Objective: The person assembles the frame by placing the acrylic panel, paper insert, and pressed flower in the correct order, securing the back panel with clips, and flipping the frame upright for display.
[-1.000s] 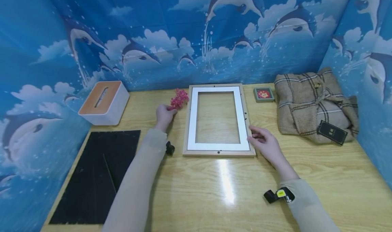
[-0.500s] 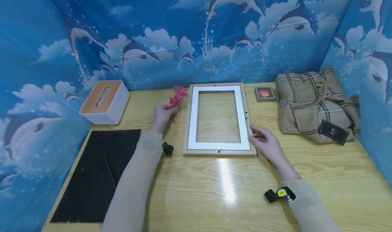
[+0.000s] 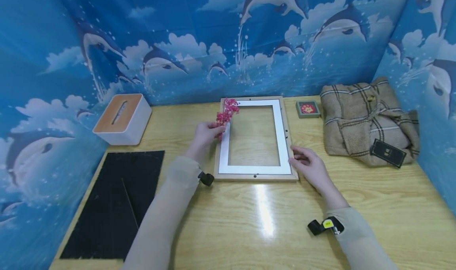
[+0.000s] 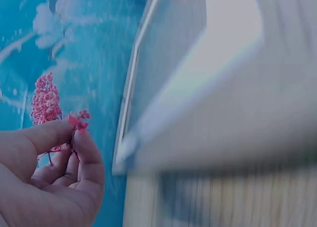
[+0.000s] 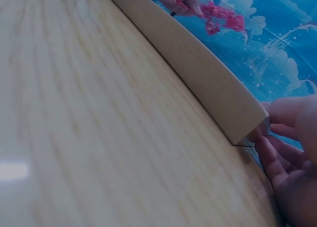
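Observation:
My left hand (image 3: 208, 136) pinches the stem of a sprig of small pink flowers (image 3: 227, 113) between thumb and fingers. The blossoms (image 4: 45, 100) show above the fingertips in the left wrist view. They hover over the upper left part of a wooden picture frame (image 3: 256, 178), which lies flat with a white mat (image 3: 224, 159) inside its border. At the frame's right side, my right hand (image 3: 309, 167) grips the edge with bent fingers. In the right wrist view, its fingertips meet at the frame's corner, and the underside is hidden.
A black backing board (image 3: 110, 206) lies at the left, below a white tissue box (image 3: 133, 127) with a wooden top. On the right are a small green-framed picture (image 3: 308, 109) and a folded plaid garment (image 3: 352, 127) with a black tag (image 3: 387, 153). A dolphin-print curtain (image 3: 199, 44) encloses the table.
My left hand has lifted the pink flower sprig from the table beside the frame and carried it right, over the frame's upper left side. The right hand and frame stay in place.

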`<state>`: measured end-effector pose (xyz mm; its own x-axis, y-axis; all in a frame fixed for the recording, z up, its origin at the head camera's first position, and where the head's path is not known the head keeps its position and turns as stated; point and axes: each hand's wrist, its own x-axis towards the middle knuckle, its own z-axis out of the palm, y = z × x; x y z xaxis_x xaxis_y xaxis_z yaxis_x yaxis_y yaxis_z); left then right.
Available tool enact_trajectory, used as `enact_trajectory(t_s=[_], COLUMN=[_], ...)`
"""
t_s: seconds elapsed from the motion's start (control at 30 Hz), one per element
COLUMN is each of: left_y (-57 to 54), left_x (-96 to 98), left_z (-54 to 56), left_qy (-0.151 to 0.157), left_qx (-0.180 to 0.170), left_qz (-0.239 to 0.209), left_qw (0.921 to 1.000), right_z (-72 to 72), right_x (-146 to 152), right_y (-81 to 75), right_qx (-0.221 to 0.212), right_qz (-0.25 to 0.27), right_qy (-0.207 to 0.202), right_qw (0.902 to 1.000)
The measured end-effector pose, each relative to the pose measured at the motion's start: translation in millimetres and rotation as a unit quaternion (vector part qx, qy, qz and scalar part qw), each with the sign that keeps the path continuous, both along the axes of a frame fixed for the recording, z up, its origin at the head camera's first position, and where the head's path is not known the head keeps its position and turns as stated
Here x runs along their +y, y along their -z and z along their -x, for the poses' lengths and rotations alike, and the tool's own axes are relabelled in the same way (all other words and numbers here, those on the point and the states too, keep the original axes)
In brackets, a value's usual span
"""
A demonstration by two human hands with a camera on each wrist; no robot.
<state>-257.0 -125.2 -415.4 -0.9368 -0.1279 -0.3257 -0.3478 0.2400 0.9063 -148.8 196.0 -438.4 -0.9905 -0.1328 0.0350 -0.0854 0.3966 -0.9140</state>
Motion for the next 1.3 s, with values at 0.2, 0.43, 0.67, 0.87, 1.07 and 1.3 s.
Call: enact_trajectory(t_s=[0.2,0.43,0.67,0.87,1.07,1.3], left_y=[3.5,11.2,13.9,15.6,13.1,7.6], left_x=[34.6,61.2,73.7,78.8,79.6,71.1], left_z=[-8.4,-15.2,-13.7,-11.7,-12.3,-13.4], left_qy=[0.048,0.083,0.07,0.074,0.091,0.114], left_qx=[-0.003,0.008,-0.013,-0.017,-0.008,-0.032], left_qz=[0.012,0.087,0.117,0.137,0.159,0.162], left_qw=[0.9988,0.9927,0.9906,0.9876,0.983,0.9797], right_z=[6.0,1.1,-0.3,2.7,12.3,13.3], right_x=[6.1,1.3,0.4,4.6,12.3,13.2], right_y=[14.7,0.5,-1.7,7.9,32.9,36.7], right_qx=[0.002,0.005,0.003,0.015,0.012,0.014], right_qz=[0.0,0.003,-0.004,-0.003,0.007,0.011], right_qy=[-0.001,-0.003,-0.002,-0.007,-0.006,-0.004], right_qw=[1.0,1.0,1.0,0.9999,0.9999,0.9998])
